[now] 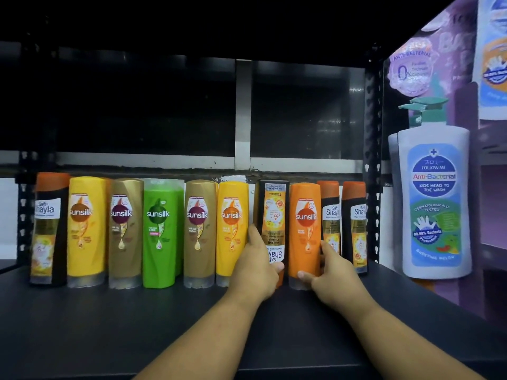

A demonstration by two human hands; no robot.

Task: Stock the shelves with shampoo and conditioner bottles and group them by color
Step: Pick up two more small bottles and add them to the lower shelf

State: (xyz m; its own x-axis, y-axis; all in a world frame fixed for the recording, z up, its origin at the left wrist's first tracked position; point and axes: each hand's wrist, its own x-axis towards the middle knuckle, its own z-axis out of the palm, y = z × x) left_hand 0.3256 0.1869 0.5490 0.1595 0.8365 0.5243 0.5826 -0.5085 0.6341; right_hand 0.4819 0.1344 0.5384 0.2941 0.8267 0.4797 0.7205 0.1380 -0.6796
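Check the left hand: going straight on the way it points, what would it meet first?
The left hand holds the upside-down black bottle. Its forefinger points into the gap between that and the yellow Sunsilk bottle, so it would probably slide between them toward the shelf's back; depth there is unclear.

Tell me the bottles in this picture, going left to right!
black Shayla bottle, yellow Sunsilk, brown Sunsilk, green Sunsilk, second brown Sunsilk, second yellow Sunsilk, upside-down Shayla, orange Sunsilk, third Shayla, fourth Shayla, white pump bottle.
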